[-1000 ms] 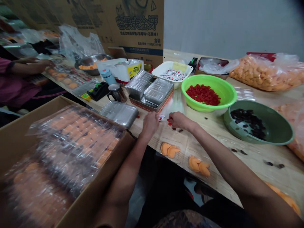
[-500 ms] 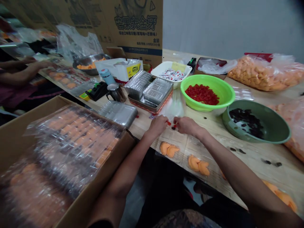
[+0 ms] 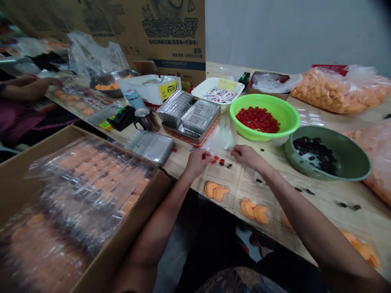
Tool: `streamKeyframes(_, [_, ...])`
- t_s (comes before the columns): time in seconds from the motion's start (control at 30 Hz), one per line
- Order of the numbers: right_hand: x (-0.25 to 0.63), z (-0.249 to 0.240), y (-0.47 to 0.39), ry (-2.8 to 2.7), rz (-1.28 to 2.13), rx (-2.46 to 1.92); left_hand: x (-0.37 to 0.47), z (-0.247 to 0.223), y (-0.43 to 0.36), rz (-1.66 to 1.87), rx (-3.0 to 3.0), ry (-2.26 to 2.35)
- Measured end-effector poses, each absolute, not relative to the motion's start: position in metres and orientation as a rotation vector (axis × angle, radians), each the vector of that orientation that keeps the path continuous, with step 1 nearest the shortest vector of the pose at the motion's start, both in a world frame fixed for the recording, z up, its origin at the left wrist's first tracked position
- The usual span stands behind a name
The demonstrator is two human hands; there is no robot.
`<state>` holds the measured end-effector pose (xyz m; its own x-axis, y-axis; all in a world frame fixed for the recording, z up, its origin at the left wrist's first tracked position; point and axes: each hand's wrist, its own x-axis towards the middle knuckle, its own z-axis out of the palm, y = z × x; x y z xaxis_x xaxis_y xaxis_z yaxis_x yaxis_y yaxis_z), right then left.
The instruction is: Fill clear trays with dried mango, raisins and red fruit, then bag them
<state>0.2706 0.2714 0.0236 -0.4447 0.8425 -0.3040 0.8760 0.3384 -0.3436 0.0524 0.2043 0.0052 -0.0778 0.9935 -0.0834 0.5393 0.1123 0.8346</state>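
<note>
My left hand (image 3: 198,161) is closed in a pinch over the left end of a clear plastic tray (image 3: 227,177); whatever is between its fingertips is too small to make out. My right hand (image 3: 247,157) is closed, fingers curled, over the tray's far edge, with anything inside hidden. Between the hands lie small red pieces (image 3: 216,157) and dark pieces (image 3: 229,165). Nearer me, orange candy-like pieces (image 3: 216,191) sit in pairs in the tray's compartments, and another orange pair (image 3: 254,211) is beside them. More dark pieces (image 3: 308,191) lie along the tray under my right arm.
Beyond my right hand stand a bright green bowl (image 3: 295,122) of red pieces and a dark green basin (image 3: 363,162) of dark pieces. A cardboard box (image 3: 152,191) of packed trays is at left. Stacked clear trays (image 3: 200,116) stand ahead. Another person's hands (image 3: 33,85) work at far left.
My hands have moved apart, the right one shifting rightward. The red and dark pieces that were at my fingertips now lie uncovered on the tray between them.
</note>
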Motion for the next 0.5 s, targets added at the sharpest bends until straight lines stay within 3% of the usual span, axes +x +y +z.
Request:
streamKeyframes(0.13, [0.285, 0.021, 0.266, 2.590, -0.833, 1.618, 0.051, 0.005, 0.213, 0.862, 1.300, 1.677])
streamKeyframes(0.33, [0.286, 0.020, 0.259, 2.669, -0.822, 1.565, 0.058, 0.009, 0.210, 0.633, 1.805, 1.785])
streamKeyframes(0.5, [0.324, 0.022, 0.269, 2.587, -1.175, 1.767, 0.064, 0.010, 0.206, 0.362, 1.976, 1.805])
